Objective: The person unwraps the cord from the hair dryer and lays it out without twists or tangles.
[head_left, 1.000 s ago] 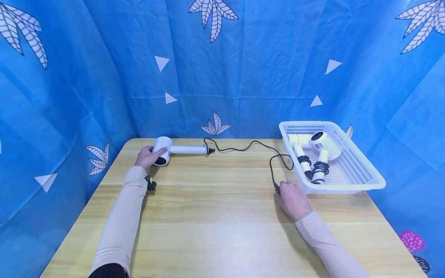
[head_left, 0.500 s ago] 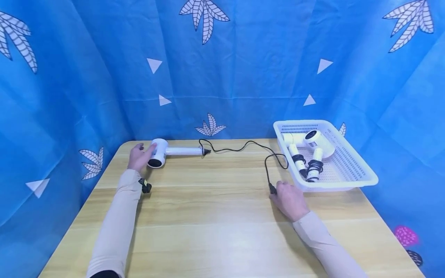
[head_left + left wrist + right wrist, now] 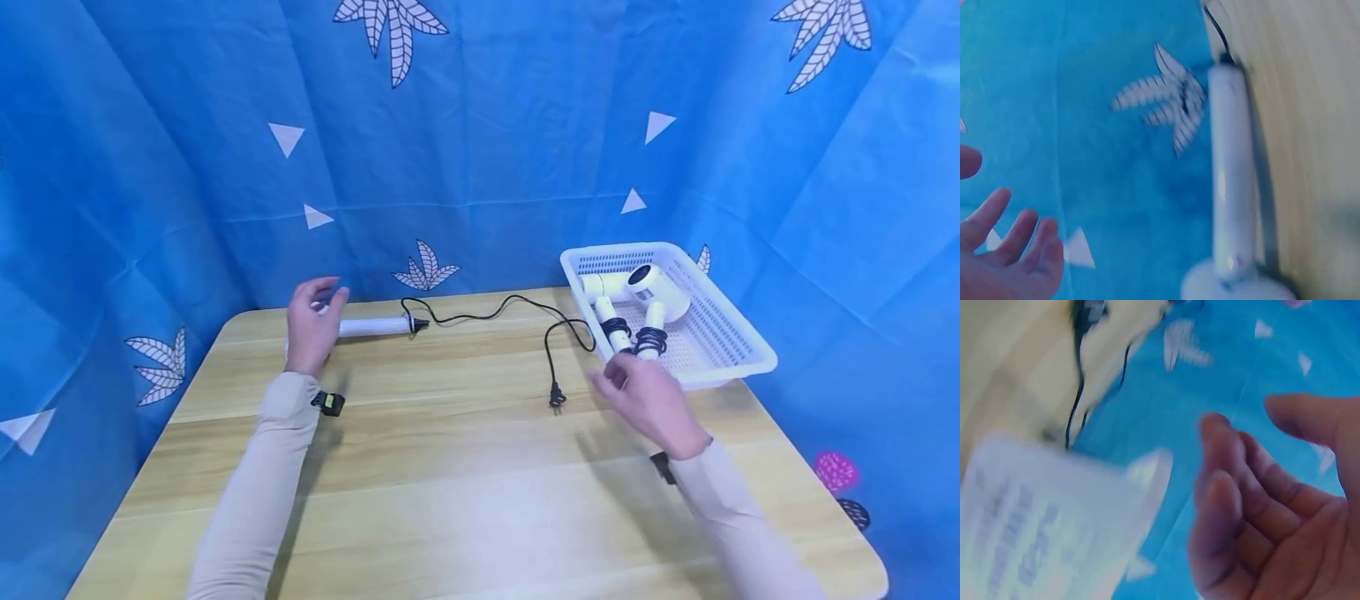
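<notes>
Clock face over the table [image 3: 465,483], 12 at the curtain side. Nearest: beige sleeves, left sleeve [image 3: 247,500] coming in from about 7–8, right sleeve [image 3: 742,517] from about 4–5. Small black device [image 3: 330,403] at the left wrist, part of another at the right.

Right hand [image 3: 648,400] at 2–3, raised, shadow on the wood. Grip: empty; fingers softly bent, thumb well apart from them, nothing between. Plug [image 3: 557,395] lies on the table at 1–2, just beyond the fingertips' 9 o'clock side, apart from them.

White basket [image 3: 761,358] at 2, behind the right hand. Inside: white hair dryers [image 3: 663,292], two handles wound with black cord; exact count hard to tell.

Left hand [image 3: 311,329] at 10, up in front of the loose dryer's head. Grip: empty; left wrist view has fingers spread, gap to the dryer. That dryer [image 3: 375,327] lies flat at 10–11 near the far edge, handle pointing to 3. Black cord [image 3: 487,317] leaves the handle tip, runs past 12, bends near the basket, drops to the plug.

Farthest: blue curtain [image 3: 510,125], white leaves and triangles.
</notes>
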A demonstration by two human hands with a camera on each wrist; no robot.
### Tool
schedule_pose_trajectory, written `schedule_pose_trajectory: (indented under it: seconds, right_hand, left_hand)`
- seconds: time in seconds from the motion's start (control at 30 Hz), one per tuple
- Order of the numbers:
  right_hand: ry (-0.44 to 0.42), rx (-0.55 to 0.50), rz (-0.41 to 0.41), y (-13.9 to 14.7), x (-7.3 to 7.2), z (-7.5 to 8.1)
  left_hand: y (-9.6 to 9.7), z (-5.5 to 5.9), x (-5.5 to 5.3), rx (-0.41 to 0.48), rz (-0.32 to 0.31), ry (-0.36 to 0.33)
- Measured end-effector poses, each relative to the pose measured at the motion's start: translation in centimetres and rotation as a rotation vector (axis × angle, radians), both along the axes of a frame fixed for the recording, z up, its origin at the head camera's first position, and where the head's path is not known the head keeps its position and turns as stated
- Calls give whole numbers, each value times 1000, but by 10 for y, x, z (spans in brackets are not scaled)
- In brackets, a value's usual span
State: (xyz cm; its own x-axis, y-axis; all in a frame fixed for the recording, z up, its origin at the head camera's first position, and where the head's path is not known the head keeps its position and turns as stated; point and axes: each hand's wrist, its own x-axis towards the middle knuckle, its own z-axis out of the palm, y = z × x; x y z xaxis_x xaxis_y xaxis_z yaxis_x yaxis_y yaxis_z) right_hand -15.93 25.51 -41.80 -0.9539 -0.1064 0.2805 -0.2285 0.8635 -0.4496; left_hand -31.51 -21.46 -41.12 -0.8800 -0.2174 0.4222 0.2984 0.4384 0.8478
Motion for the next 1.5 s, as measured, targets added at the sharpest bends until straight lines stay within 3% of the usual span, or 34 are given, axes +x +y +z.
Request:
schedule_pose_trajectory:
  seconds: [0.17,0.33,0.5,0.73,0.83,1.03,1.5]
  right_hand:
    - [54,-40,-121,35,-13,12]
    - [26,-42,-191,61,-29,12]
    - [-51,-19,-237,76,-43,8]
    - [-221,28,-298,85,-58,0]
    - [-245,39,-333,86,-61,-4]
    - [-272,29,-323,86,-65,-9]
    - [-450,9,-329,81,-74,-6]
  left_hand:
    - [24,3,3,2,-145,-58]
    - [48,4,0,14,-268,-96]
    - [79,6,-3,44,-348,-163]
    - [137,4,-15,163,-483,-249]
    - [162,1,-17,149,-520,-276]
    - [208,-5,-19,106,-570,-317]
    - [302,-10,-35,67,-647,-390]
